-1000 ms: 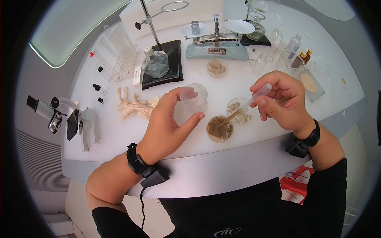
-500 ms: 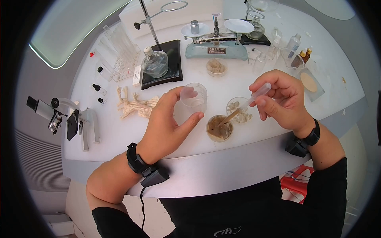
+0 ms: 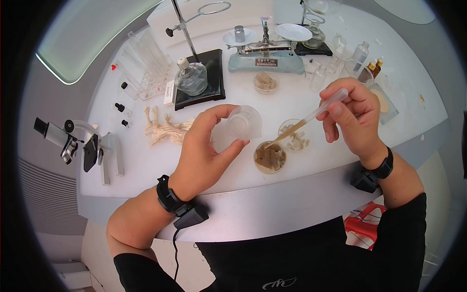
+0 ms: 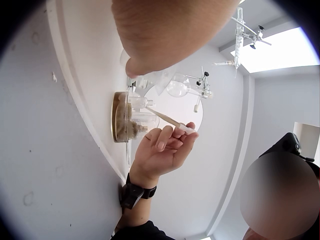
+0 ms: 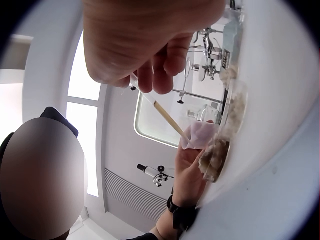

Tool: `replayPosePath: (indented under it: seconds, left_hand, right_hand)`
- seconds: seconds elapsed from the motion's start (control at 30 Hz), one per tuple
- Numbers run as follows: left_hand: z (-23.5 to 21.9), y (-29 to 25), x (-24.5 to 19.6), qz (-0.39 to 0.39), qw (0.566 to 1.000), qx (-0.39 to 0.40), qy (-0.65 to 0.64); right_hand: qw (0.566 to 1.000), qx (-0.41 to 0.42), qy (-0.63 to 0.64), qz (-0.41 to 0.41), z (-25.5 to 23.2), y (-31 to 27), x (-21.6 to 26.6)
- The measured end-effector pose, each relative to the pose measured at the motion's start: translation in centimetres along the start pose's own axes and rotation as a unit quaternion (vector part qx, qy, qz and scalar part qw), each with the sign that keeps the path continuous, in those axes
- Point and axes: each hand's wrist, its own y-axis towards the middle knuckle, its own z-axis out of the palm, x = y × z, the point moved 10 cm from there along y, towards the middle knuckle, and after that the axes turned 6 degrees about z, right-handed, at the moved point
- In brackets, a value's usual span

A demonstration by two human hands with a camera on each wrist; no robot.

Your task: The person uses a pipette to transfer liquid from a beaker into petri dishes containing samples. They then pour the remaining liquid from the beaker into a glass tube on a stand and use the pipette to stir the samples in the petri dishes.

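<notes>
My left hand [image 3: 202, 153] grips a small clear plastic beaker [image 3: 244, 122], tilted with its mouth towards the right. Between the thumb and fingers of my right hand [image 3: 357, 119] is a plastic dropper pipette [image 3: 314, 116], its stem filled with brownish liquid. The pipette slants down to the left, its tip over the rim of a round dish of brown, wet lumpy material [image 3: 270, 159]. Just behind that dish lies a clear dish of pale pieces [image 3: 297, 141]. In the right wrist view the pipette tip [image 5: 186, 138] overlaps the beaker [image 5: 200, 134].
A pale root-like bundle [image 3: 168, 129] lies left of my left hand, with a microscope [image 3: 80, 141] farther left. Behind stand a flask [image 3: 190, 79] on a black stand base, a balance [image 3: 266, 61] and another dish of pale lumps [image 3: 266, 82]. Bottles [image 3: 360, 56] stand back right.
My right hand has risen up and to the right, lifting the pipette tip from the brown material to above the dish's rim. My left hand has tipped the beaker over towards the right.
</notes>
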Motion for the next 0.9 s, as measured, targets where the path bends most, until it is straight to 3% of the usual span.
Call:
replayPosePath:
  seconds: [0.23, 0.53, 0.9]
  left_hand:
    - [-0.1, 0.2, -0.5, 0.020, 1.000, 0.011, -0.005]
    - [-0.2, 0.3, -1.1, 0.054, 0.998, 0.011, -0.002]
    - [-0.1, 0.3, -1.0, 0.051, 0.999, 0.012, 0.000]
  right_hand:
    - [0.999, -0.030, 0.036, -0.017, -0.3, 0.2, 0.3]
    - [0.999, 0.022, -0.016, 0.027, 0.9, -0.1, -0.3]
    - [0.996, 0.050, -0.054, -0.053, 1.6, -0.2, 1.2]
